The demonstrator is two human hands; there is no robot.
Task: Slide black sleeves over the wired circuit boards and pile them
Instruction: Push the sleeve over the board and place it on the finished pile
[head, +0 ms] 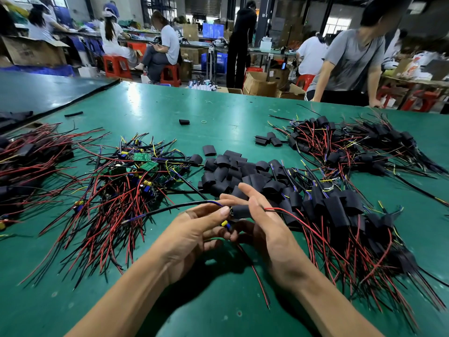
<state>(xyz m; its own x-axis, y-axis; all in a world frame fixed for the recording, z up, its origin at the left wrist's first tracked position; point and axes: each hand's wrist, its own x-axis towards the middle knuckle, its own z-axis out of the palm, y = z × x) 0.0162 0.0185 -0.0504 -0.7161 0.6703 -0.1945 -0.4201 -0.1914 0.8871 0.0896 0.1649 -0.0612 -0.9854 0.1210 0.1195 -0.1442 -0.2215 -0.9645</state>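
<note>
The left hand pinches a small wired circuit board — right against the soft black tube sleeve gripped by the right hand. Loose black sleeves lie just past the fingertips.

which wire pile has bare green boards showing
The centre-left pile, beside the loose sleeves: green circuit boards lie uncovered there; the other piles show only sleeved ones.

Board between left hand and right hand: mostly hidden by fingers and the black sleeve. Wire pile at far left cut by the frame edge; both forearms cut by the lower edge.
</note>
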